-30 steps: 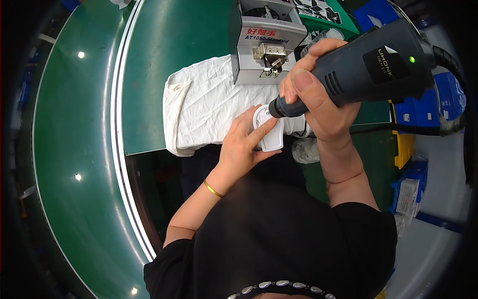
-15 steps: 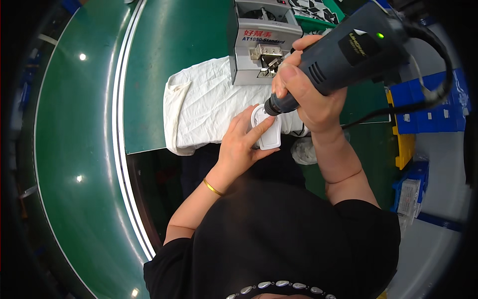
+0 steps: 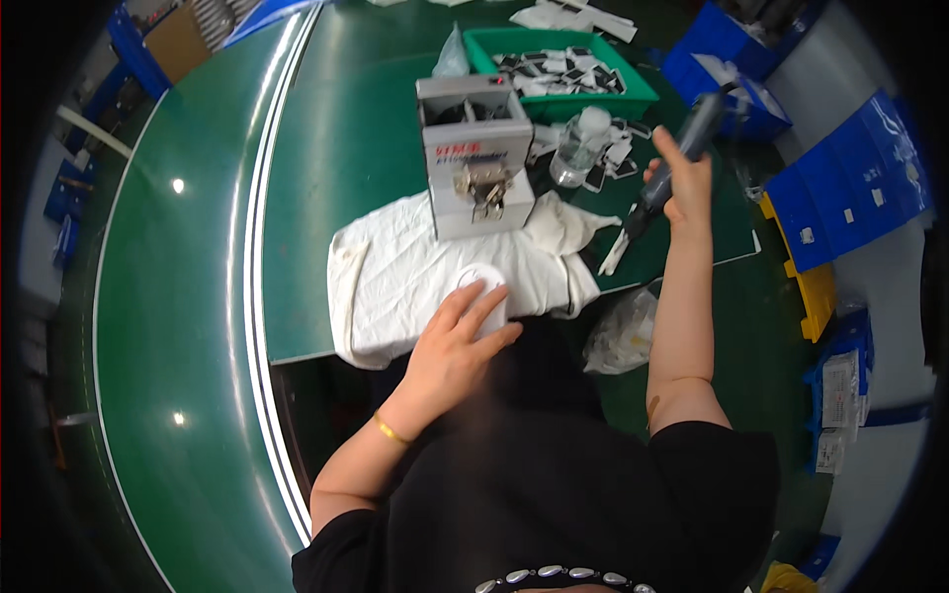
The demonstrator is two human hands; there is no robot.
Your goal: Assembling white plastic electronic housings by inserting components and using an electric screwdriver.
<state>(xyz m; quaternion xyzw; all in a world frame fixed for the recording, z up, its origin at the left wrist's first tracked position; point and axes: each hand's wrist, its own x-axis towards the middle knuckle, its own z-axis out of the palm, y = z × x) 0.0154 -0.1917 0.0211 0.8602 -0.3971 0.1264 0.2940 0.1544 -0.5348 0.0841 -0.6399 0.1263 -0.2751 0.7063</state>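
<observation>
Left hand (image 3: 453,348) presses flat, fingers spread, on a white disc (image 3: 481,293) on the cloth (image 3: 395,277) before the grey box (image 3: 477,158). Right hand (image 3: 675,185) grips a driver (image 3: 670,163) right of the box.

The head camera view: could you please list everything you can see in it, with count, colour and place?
White round part: one, white, on the cloth at the table's near edge, under the left hand.
White cloth: one, white, spread on the table.
Grey box machine: one, grey, standing at the cloth's far edge.
Green tray: one, green, far side, holding small dark and white pieces.
Clear plastic bottle: one, clear, right of the machine.
Clear plastic bag: one, near the right arm.
Blue bins: several, blue, at right.
Table: one, green.
Electric screwdriver: one, grey, in the right hand.
Left hand: on the part.
Right hand: raised, gripping the screwdriver.
</observation>
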